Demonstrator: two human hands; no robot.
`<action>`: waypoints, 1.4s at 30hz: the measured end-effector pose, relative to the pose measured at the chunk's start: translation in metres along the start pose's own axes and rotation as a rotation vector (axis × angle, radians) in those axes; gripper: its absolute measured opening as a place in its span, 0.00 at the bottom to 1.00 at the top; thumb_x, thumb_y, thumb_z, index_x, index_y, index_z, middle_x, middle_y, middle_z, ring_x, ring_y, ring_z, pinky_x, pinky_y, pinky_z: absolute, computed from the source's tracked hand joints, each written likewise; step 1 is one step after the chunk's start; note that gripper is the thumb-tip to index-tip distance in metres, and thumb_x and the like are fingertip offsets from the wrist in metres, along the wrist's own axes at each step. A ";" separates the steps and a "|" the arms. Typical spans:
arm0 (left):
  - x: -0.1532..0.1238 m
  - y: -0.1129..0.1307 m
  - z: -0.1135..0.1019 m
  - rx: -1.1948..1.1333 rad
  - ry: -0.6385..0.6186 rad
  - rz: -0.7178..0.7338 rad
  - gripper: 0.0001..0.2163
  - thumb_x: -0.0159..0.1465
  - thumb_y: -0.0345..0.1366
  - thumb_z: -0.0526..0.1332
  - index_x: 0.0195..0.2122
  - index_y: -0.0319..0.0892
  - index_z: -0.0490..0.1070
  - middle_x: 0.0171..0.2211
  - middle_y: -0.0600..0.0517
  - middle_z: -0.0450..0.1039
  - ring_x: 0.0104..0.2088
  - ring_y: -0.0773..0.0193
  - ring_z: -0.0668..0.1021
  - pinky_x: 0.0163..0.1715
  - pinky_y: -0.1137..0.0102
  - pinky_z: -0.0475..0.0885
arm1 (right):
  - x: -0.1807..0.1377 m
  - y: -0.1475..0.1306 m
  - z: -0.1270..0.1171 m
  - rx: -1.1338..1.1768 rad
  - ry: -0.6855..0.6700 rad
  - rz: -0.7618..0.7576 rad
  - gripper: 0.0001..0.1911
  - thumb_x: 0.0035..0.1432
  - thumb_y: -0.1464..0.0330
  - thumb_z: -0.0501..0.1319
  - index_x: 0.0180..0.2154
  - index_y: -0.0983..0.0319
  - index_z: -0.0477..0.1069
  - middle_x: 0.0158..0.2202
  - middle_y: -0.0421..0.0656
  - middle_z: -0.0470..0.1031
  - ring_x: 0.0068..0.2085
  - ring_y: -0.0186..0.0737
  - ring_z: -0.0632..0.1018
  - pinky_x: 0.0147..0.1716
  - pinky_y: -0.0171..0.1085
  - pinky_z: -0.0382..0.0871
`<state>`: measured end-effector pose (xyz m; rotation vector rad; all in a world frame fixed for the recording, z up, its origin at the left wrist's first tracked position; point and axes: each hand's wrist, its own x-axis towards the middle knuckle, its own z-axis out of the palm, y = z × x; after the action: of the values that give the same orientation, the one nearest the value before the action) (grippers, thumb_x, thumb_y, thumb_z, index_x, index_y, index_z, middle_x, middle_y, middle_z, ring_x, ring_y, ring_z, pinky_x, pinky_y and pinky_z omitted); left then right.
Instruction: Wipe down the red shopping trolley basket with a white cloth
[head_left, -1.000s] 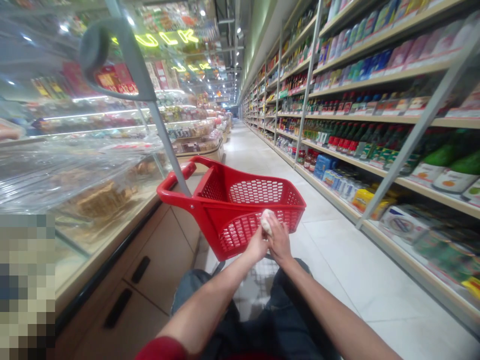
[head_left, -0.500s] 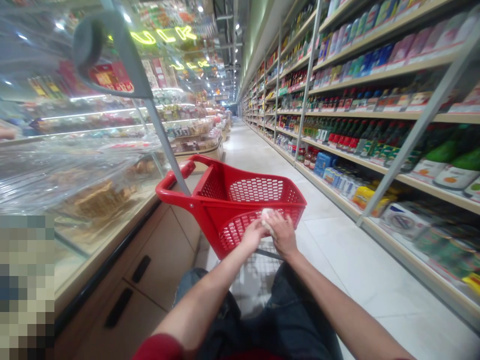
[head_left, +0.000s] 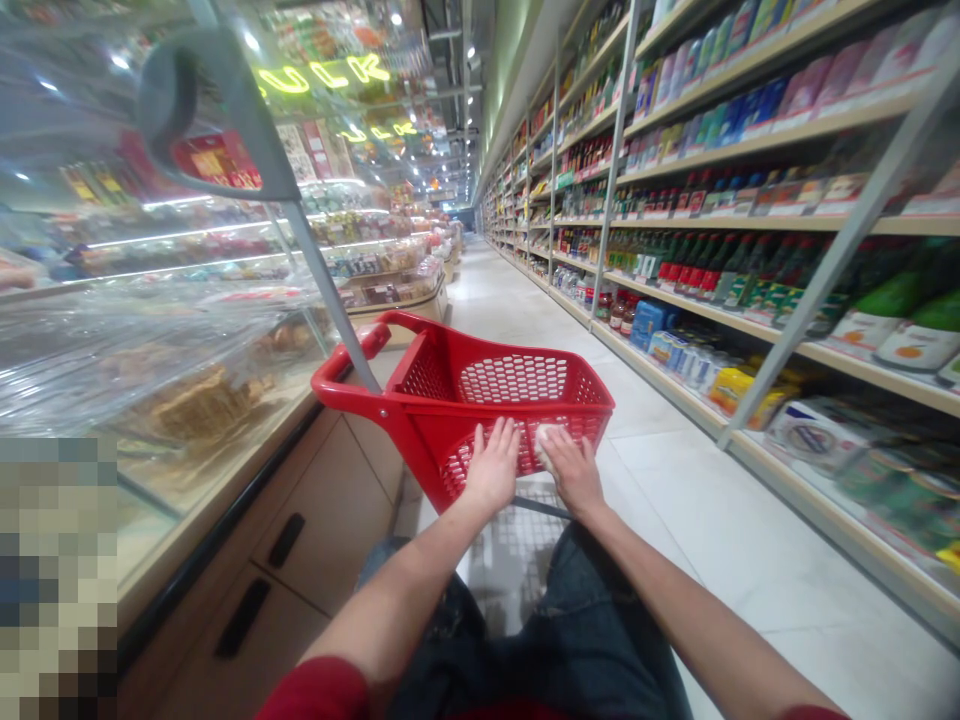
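Note:
A red plastic shopping basket (head_left: pixel 525 390) with honeycomb holes, set on a wheeled frame with a long grey handle (head_left: pixel 322 270), stands in front of my knees. My left hand (head_left: pixel 496 465) lies against its near side wall, fingers stretched out and spread, holding nothing. Just to the right, my right hand (head_left: pixel 574 468) presses a small crumpled white cloth (head_left: pixel 544 445) on the same wall. The cloth is partly hidden under the fingers; whether it is fabric or tissue I cannot tell.
Shelves of bottles and cans (head_left: pixel 705 260) line the right side of the aisle. On the left runs a display counter (head_left: pixel 202 400) with wrapped food and wooden drawers below. Pale floor tiles (head_left: pixel 667 500) stretch ahead. A pixelated patch covers the lower left.
My hands were together around the white cloth. Now they are apart: the left has moved left and spread flat on the basket wall, and the cloth stays with the right.

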<state>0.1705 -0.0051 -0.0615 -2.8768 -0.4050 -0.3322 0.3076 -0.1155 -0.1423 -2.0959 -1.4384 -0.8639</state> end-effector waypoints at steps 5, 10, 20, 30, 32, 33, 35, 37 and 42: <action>-0.006 -0.012 0.000 0.018 0.016 -0.040 0.29 0.56 0.29 0.48 0.60 0.35 0.47 0.63 0.43 0.43 0.63 0.55 0.44 0.58 0.48 0.40 | 0.044 -0.018 -0.016 0.010 0.047 0.042 0.24 0.58 0.73 0.48 0.56 0.60 0.57 0.59 0.48 0.57 0.61 0.43 0.54 0.56 0.52 0.44; -0.016 -0.019 -0.001 0.014 0.001 -0.050 0.28 0.56 0.30 0.48 0.60 0.34 0.48 0.63 0.43 0.43 0.63 0.55 0.45 0.58 0.50 0.42 | 0.021 -0.034 0.011 0.027 -0.096 -0.079 0.22 0.58 0.74 0.48 0.54 0.59 0.60 0.56 0.47 0.62 0.58 0.44 0.60 0.55 0.52 0.46; -0.027 -0.037 0.001 0.042 0.084 -0.096 0.28 0.56 0.29 0.48 0.60 0.34 0.47 0.63 0.42 0.43 0.63 0.55 0.44 0.58 0.49 0.41 | 0.060 -0.050 -0.014 0.042 0.098 -0.045 0.22 0.59 0.73 0.47 0.56 0.61 0.57 0.59 0.48 0.58 0.61 0.41 0.55 0.57 0.50 0.43; -0.043 -0.056 -0.005 0.045 0.101 -0.140 0.28 0.56 0.30 0.47 0.60 0.32 0.48 0.63 0.44 0.43 0.63 0.56 0.46 0.58 0.50 0.42 | 0.037 -0.068 0.000 0.083 0.011 -0.170 0.20 0.60 0.71 0.49 0.53 0.60 0.61 0.55 0.47 0.64 0.58 0.42 0.60 0.57 0.50 0.44; -0.045 -0.061 -0.007 0.052 0.121 -0.150 0.28 0.56 0.29 0.47 0.60 0.33 0.48 0.63 0.44 0.44 0.63 0.56 0.46 0.58 0.49 0.42 | 0.055 -0.074 -0.010 0.100 0.090 -0.148 0.20 0.60 0.71 0.48 0.55 0.62 0.60 0.56 0.48 0.62 0.60 0.42 0.58 0.57 0.50 0.43; -0.045 -0.063 -0.008 0.056 0.133 -0.155 0.28 0.56 0.29 0.47 0.60 0.33 0.48 0.63 0.43 0.44 0.63 0.57 0.45 0.58 0.49 0.43 | 0.064 -0.076 -0.013 0.107 0.125 -0.140 0.21 0.60 0.71 0.48 0.55 0.62 0.59 0.57 0.49 0.61 0.60 0.41 0.57 0.57 0.50 0.43; -0.047 -0.067 -0.009 0.065 0.153 -0.164 0.28 0.56 0.28 0.47 0.60 0.33 0.49 0.62 0.43 0.45 0.63 0.57 0.46 0.58 0.49 0.43 | 0.078 -0.081 -0.015 0.113 0.163 -0.139 0.21 0.60 0.71 0.47 0.56 0.62 0.58 0.58 0.49 0.60 0.60 0.41 0.56 0.57 0.50 0.42; -0.050 -0.071 -0.009 0.075 0.161 -0.170 0.28 0.55 0.28 0.47 0.60 0.34 0.49 0.62 0.43 0.45 0.62 0.56 0.47 0.58 0.49 0.43 | 0.079 -0.085 -0.009 0.107 0.135 -0.148 0.22 0.61 0.71 0.47 0.56 0.61 0.58 0.57 0.49 0.60 0.60 0.41 0.57 0.57 0.51 0.43; -0.059 -0.078 -0.009 0.092 0.144 -0.171 0.28 0.55 0.28 0.48 0.60 0.34 0.49 0.63 0.44 0.44 0.62 0.55 0.47 0.58 0.51 0.44 | 0.050 -0.086 0.008 0.075 -0.089 -0.195 0.20 0.60 0.70 0.50 0.55 0.59 0.61 0.56 0.47 0.63 0.58 0.45 0.61 0.56 0.51 0.46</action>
<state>0.0911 0.0512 -0.0540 -2.7134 -0.6234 -0.5309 0.2423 -0.0473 -0.1113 -1.9858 -1.7167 -0.7834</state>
